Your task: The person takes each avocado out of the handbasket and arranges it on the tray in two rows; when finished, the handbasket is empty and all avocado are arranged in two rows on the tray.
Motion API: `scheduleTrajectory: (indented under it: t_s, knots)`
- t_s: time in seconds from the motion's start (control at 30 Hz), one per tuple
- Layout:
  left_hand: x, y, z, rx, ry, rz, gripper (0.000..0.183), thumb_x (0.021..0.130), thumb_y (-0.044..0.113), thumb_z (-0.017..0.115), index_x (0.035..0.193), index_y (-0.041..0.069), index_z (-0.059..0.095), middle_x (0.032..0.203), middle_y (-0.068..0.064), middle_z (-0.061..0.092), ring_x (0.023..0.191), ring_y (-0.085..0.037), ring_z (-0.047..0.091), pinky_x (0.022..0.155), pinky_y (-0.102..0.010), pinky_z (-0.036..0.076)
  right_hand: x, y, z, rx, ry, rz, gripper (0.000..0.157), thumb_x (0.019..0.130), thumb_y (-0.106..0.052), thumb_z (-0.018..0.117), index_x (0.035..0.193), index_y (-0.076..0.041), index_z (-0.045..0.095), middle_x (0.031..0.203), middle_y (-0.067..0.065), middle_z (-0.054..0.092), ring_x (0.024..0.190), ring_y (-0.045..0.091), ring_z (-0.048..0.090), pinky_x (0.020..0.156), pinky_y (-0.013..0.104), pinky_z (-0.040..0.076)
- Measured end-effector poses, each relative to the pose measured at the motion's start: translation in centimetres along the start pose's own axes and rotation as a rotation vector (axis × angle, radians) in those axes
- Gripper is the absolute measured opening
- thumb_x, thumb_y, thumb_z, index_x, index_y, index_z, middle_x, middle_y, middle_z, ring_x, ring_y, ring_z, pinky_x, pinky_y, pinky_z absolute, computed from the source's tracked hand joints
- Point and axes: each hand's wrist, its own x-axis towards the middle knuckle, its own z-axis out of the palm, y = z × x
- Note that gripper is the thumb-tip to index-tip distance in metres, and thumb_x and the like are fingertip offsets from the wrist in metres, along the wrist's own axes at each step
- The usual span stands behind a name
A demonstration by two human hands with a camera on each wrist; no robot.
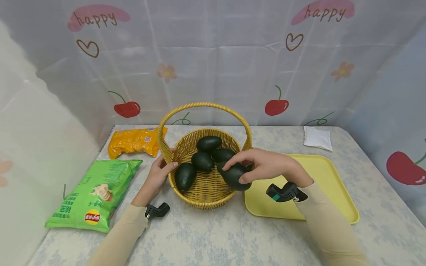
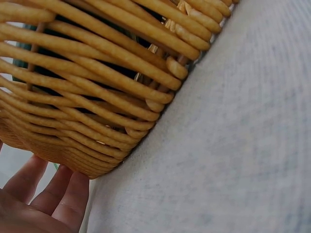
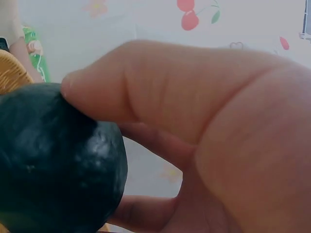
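A yellow wicker basket [image 1: 205, 204] with a tall arched handle stands mid-table, several dark green avocados [image 1: 185, 176] lying inside. At its left side my left hand [image 1: 157, 176] holds the rim by the foot of the handle, thumb over the edge. The left wrist view shows the fingers [image 2: 68, 199] against the outside of the weave [image 2: 97, 73]. Over the basket's right rim, my right hand [image 1: 271, 164] grips one avocado [image 1: 234, 176] between thumb and fingers. Up close in the right wrist view, the thumb presses on this avocado's [image 3: 58, 160] dark skin; its underside is out of sight.
To the right, a yellow tray [image 1: 327, 184] lies partly under the right forearm. A white packet [image 1: 317, 138] is behind it. On the left lie a green chip bag [image 1: 96, 192] and an orange package [image 1: 134, 142]. A printed curtain [image 1: 213, 74] hangs along the table's back edge.
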Motion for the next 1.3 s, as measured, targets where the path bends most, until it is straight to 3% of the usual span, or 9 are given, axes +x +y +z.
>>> scheduleTrajectory:
  t_s: [0.5, 0.63, 0.9, 1.3]
  knots:
    - [-0.1, 0.0, -0.2, 0.0, -0.003, 0.018, 0.053, 0.101, 0.008, 0.056, 0.152, 0.009, 0.042, 0.152, -0.015, 0.045, 0.123, -0.012, 0.05, 0.094, -0.019, 0.045, -5.9, 2.3, -1.5, 0.066, 0.05, 0.074, 0.04, 0.095, -0.004, 0.064, 0.134, -0.013, 0.063, 0.124, 0.013, 0.065, 0.099, 0.013, 0.067, 0.079, 0.034, 0.061]
    - [-0.1, 0.0, -0.2, -0.001, -0.005, 0.029, 0.053, 0.101, 0.008, 0.056, 0.152, 0.007, 0.042, 0.151, -0.017, 0.045, 0.122, -0.011, 0.05, 0.094, -0.019, 0.045, -6.7, 3.3, -2.0, 0.072, 0.075, 0.083, 0.039, 0.097, -0.005, 0.063, 0.136, -0.01, 0.06, 0.123, 0.016, 0.065, 0.095, 0.014, 0.068, 0.08, 0.033, 0.06]
    - [-0.1, 0.0, 0.0, -0.005, 0.001, 0.016, 0.053, 0.101, 0.007, 0.056, 0.152, 0.008, 0.042, 0.152, -0.016, 0.044, 0.122, -0.01, 0.049, 0.094, -0.019, 0.045, -8.3, 5.7, -2.3, 0.082, 0.166, 0.16, 0.044, 0.099, -0.011, 0.064, 0.142, -0.006, 0.056, 0.148, 0.027, 0.049, 0.104, 0.007, 0.068, 0.078, 0.035, 0.061]
    - [0.0, 0.0, 0.0, -0.007, -0.004, 0.013, 0.053, 0.101, 0.008, 0.056, 0.153, 0.008, 0.042, 0.154, -0.016, 0.043, 0.124, -0.013, 0.048, 0.094, -0.019, 0.045, -9.8, 8.2, -2.5, 0.15, 0.327, 0.278, 0.047, 0.099, -0.011, 0.064, 0.143, -0.001, 0.052, 0.139, 0.028, 0.053, 0.093, 0.012, 0.072, 0.073, 0.037, 0.062]
